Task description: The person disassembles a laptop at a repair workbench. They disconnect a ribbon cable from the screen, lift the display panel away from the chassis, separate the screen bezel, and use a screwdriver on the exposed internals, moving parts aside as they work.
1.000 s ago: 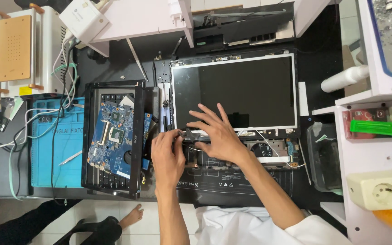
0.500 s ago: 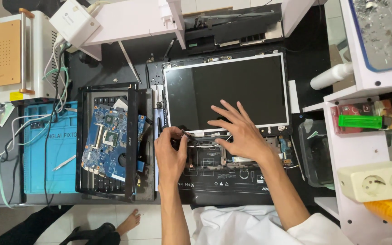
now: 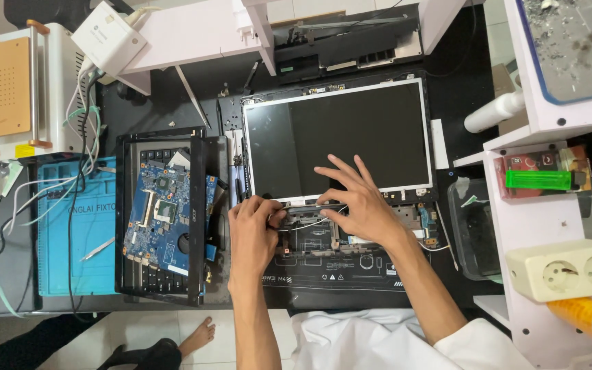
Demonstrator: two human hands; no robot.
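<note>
So the person's got a stripped-down laptop base [image 3: 337, 264] flat on the black table [image 3: 173, 109], with the bare screen panel [image 3: 337, 140] lying just past the fingertips. Left hand [image 3: 251, 233] has its grip curled in and pressed together at the left hinge corner, looks like it's pinching a small part or screw there, though what's actually between the fingers is too small to make out. Right hand [image 3: 361, 205] is spread wide, fingers splayed and pushing down on the panel's lower edge and the hinge strip right beside the left grip. Reads like the hinge and display cable stage of the teardown. A thin white wire [image 3: 313, 223] runs between the two grips, so any next move wants a gentle touch around it. Off to the left of the grips, a blue motherboard [image 3: 162, 216] sits on another keyboard frame [image 3: 196, 219].
</note>
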